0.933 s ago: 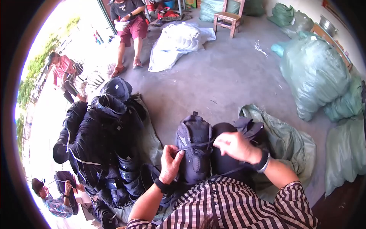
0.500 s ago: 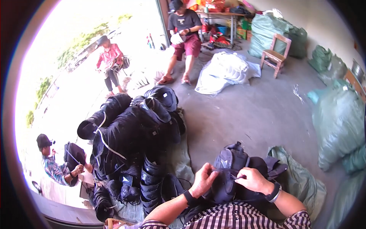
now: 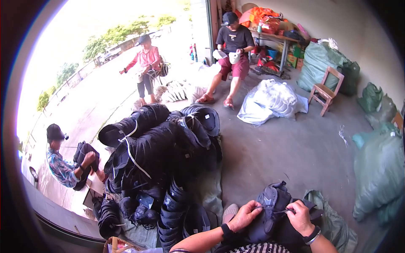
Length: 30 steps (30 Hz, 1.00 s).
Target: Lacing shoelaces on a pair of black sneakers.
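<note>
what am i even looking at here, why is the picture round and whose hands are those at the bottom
The picture comes from a wide fisheye camera worn on a person's head, looking down and forward, so the edges curve into a circle. The two hands at the bottom belong to that wearer. The left hand and the right hand both grip a dark cap held in the lap; something thin runs between them, too small to identify. The left wrist has a black band, the right a bracelet.

On the concrete floor in front lies a big heap of dark caps, stacked and tied in bundles with white cord. Three other people sit nearby: one in a patterned shirt at the left, one in red outside, one in a black shirt by the doorway. There are also a white sack, a wooden chair and green sacks.
</note>
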### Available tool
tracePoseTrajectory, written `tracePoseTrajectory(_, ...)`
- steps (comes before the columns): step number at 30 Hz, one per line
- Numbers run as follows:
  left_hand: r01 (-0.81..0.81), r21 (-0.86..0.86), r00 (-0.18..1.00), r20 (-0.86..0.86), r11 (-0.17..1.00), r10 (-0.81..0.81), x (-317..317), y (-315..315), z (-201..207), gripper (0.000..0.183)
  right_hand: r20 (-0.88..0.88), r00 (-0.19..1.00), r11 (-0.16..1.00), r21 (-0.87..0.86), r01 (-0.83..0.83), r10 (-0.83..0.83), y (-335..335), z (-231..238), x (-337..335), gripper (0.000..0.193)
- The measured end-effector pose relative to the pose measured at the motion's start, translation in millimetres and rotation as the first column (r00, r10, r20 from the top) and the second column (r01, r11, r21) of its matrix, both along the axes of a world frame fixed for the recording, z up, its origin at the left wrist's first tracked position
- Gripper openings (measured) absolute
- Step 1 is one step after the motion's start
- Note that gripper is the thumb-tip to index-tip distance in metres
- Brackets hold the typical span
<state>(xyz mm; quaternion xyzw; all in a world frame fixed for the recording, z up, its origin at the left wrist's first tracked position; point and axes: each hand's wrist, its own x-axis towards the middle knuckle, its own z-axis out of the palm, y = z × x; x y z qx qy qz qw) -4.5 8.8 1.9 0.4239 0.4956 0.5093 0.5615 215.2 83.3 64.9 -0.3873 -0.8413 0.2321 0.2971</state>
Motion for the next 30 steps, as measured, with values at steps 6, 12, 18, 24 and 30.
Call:
tracePoseTrajectory(6,0.013,-0.036,0.989,0.145,0.999,-0.008,5,3,-11,0.015,-0.363,0.9,0.684,-0.722,-0.107,-0.242,-4,0,2,0.01)
tracePoseTrajectory(12,0.016,-0.04,0.957,0.29,0.999,-0.004,6,3,-18,0.01,-0.201,0.957,0.559,-0.827,-0.05,-0.211,2,-13,7,0.01)
tracePoseTrajectory(18,-0.187,0.047,0.924,0.348,0.981,0.159,-22,10,-9,0.009,-0.197,0.958,0.668,-0.744,-0.006,-0.211,3,4,-2,0.006)
tracePoseTrajectory(24,-0.238,0.183,0.97,-0.01,0.954,0.244,-62,12,6,0.006,-0.258,0.883,0.74,-0.659,0.136,-0.392,14,-8,14,0.005)
tracePoseTrajectory(30,-0.074,0.152,0.981,-0.164,0.986,0.099,-76,0,25,0.025,-0.196,0.917,0.76,-0.632,0.151,-0.346,18,-18,35,0.008)
